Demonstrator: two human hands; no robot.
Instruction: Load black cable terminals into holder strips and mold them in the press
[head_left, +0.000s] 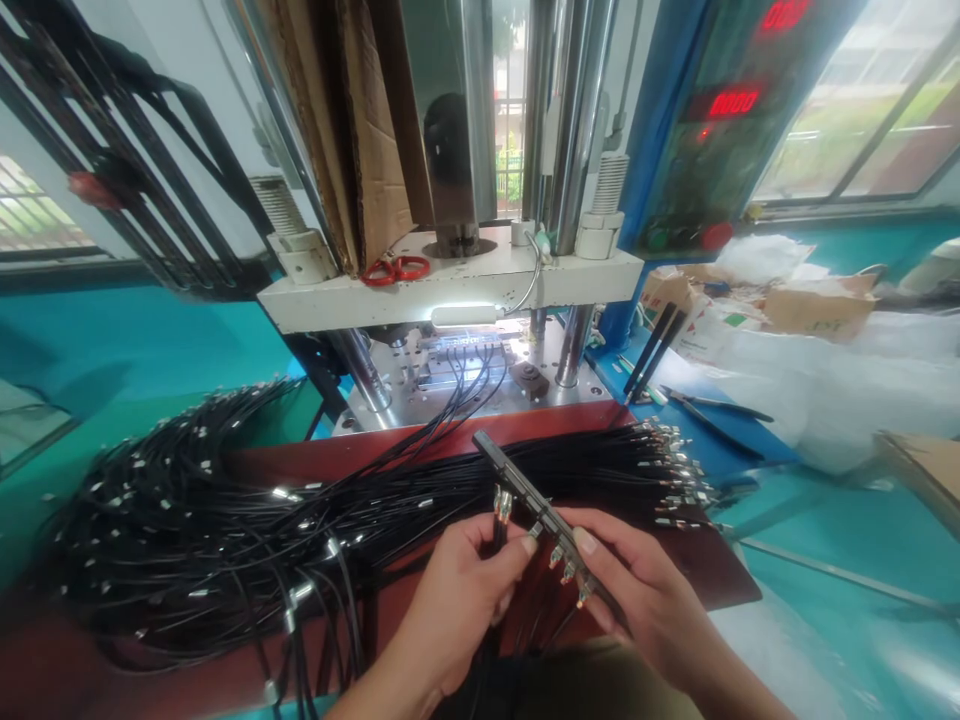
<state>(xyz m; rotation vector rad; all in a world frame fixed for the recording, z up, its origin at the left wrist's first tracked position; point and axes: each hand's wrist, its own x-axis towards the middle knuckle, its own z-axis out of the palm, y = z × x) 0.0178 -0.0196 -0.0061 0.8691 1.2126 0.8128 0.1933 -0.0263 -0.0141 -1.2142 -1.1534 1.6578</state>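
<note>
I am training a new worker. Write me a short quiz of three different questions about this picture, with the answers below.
1. True or false: the red scissors lie on the white machine shelf.
2. Which hand holds the black bar with plugs in it? A) left hand B) right hand C) neither hand
3. Fill in: the big pile of black cables lies to the ____ of the hands.

Key:
1. True.
2. B: the right hand grips the bar, while the left hand pinches cable plugs beside it.
3. Left.
</note>
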